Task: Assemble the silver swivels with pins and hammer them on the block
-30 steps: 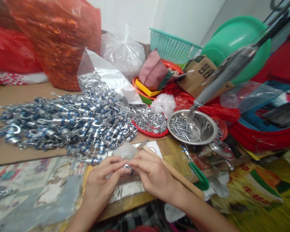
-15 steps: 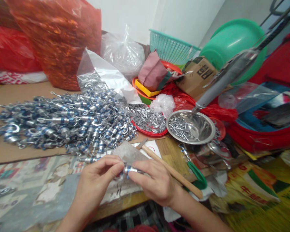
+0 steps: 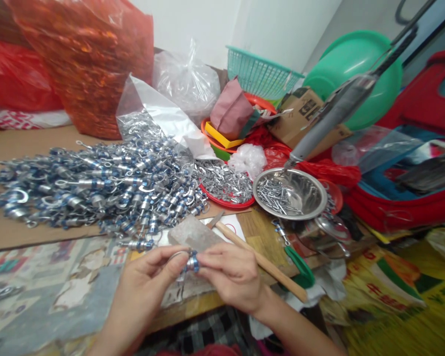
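Observation:
A small silver-and-blue metal hook fitting (image 3: pixel 192 262) is held between my two hands over the near edge of the bench. My left hand (image 3: pixel 154 277) pinches its curved hook end between thumb and fingertips. At the other end, the fingertips of my right hand (image 3: pixel 232 274) are closed around the fitting and hide part of it. Just beyond my hands lie a grey metal block (image 3: pixel 195 233) and a hammer (image 3: pixel 261 259) with a wooden handle. A large pile of similar fittings (image 3: pixel 107 188) spreads across the cardboard to the left.
A red tray (image 3: pixel 232 203) bears many small metal pieces. Beside it, a steel bowl (image 3: pixel 315 211) contains metal pins. A grey power tool (image 3: pixel 315 131) hangs over the bowl. Another fitting (image 3: pixel 281 232) with a green strap (image 3: pixel 300 267) lies at the right edge.
The fitting has turned between my fingers, so its hook now shows by my left thumb. My right fingers have shifted their grip on its end. The view has moved slightly.

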A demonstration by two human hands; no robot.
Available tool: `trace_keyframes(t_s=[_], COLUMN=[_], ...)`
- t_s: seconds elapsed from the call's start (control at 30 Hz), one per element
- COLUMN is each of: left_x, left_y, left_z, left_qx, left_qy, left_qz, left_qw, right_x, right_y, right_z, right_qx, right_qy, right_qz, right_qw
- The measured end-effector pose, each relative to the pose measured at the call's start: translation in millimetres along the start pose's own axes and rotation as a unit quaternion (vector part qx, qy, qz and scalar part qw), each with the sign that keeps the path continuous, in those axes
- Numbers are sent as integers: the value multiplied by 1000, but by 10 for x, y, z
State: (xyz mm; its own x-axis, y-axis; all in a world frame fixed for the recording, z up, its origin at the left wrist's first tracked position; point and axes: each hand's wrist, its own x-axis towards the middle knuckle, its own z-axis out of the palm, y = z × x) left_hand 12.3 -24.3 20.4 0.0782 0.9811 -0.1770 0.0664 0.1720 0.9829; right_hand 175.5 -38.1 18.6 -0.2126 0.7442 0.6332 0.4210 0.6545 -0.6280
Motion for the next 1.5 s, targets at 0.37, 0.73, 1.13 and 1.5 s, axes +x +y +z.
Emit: trace_keyframes(t_s=[0.37, 0.73, 1.13, 1.5], left_x=[56, 171, 232, 247], left_y=[-119, -105, -152, -183], left_z=[22, -55, -85, -77], left_qx=[-132, -171, -202, -211], left_qy=[-56, -137, -189, -197], left_qz=[-82, -115, -109, -81], left_qw=[986, 969, 955, 954], right_x=[673, 1037, 305, 161], right_y=[848, 1407, 181, 125], right_z=[-506, -520, -138, -16], right_qx=[-439, -463, -77, -187], right_qy=[-163, -265, -186, -162], right_qz=[206, 214, 17, -124], right_qw=[859, 818, 979, 961])
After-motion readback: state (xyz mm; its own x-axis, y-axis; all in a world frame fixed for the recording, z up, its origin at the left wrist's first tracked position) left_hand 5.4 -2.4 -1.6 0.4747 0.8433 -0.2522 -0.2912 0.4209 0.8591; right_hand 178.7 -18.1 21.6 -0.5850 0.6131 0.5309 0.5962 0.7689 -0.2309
